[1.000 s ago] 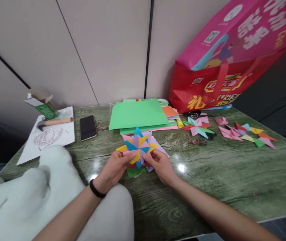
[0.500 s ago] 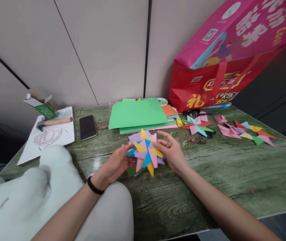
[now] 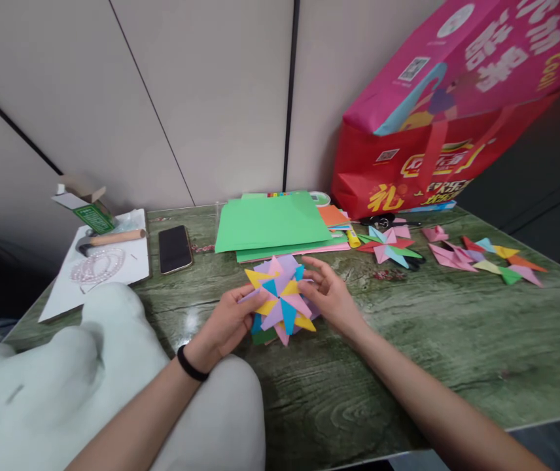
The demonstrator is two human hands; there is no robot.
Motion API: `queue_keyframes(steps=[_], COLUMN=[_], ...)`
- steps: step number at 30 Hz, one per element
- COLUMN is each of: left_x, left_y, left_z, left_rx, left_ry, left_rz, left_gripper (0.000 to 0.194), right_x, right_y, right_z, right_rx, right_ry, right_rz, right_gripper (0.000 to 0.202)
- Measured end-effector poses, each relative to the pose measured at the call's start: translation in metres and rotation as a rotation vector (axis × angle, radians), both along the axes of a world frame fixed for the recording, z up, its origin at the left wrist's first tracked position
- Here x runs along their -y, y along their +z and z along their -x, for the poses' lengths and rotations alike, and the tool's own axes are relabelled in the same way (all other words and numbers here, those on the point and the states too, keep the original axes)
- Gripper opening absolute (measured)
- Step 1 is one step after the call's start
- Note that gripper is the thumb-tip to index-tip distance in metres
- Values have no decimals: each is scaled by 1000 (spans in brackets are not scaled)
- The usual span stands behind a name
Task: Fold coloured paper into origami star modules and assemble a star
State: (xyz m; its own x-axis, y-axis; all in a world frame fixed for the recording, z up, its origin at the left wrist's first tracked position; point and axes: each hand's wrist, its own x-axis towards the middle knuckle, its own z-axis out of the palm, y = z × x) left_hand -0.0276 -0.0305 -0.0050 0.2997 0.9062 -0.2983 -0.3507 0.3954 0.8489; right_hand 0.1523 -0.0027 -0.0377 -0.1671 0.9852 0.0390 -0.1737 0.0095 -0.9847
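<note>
A folded paper star (image 3: pixel 287 313) with yellow, pink, blue and purple points is held up between my two hands. My left hand (image 3: pixel 228 320) pinches its left points, thumb on top. My right hand (image 3: pixel 332 297) grips the right-hand points between thumb and fingers, with the index finger raised behind. Under the star lie purple sheets (image 3: pixel 280 263) and a bit of green paper (image 3: pixel 263 336), mostly hidden by it. Behind my hands is a stack of green paper (image 3: pixel 273 222).
To the right lie a multicoloured paper star (image 3: pixel 388 246), loose folded pieces (image 3: pixel 506 258) and a glue stick (image 3: pixel 352 237). A red gift bag (image 3: pixel 407 163) leans at the back. Leftward are a phone (image 3: pixel 175 249), a hammer (image 3: pixel 110 239), clear beads (image 3: pixel 97 265) and a green box (image 3: pixel 91 212).
The star has turned between my hands, so its coloured points sit at new angles. My left thumb has come onto its face. The view has shifted slightly.
</note>
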Motion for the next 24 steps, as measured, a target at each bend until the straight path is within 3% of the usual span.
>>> queue_keyframes(steps=[3, 10, 14, 19, 24], left_x=[0, 1, 1, 2, 5], left_y=[1, 1, -1, -3, -1], left_z=[1, 6, 2, 0, -2], left_rx=[-5, -125, -97, -86, -44], left_ry=[38, -75, -20, 86, 70], left_rz=[-34, 22, -35, -37, 9], left_gripper=[23, 19, 21, 20, 23], right_x=[5, 9, 11, 18, 20], right_y=[0, 7, 4, -3, -6], right_z=[2, 0, 3, 12, 15], right_rx=[12, 73, 26, 104, 309], right_ry=[60, 114, 58, 68, -3], right_rz=[29, 20, 26, -27, -108], right_gripper=[61, 58, 59, 38, 30])
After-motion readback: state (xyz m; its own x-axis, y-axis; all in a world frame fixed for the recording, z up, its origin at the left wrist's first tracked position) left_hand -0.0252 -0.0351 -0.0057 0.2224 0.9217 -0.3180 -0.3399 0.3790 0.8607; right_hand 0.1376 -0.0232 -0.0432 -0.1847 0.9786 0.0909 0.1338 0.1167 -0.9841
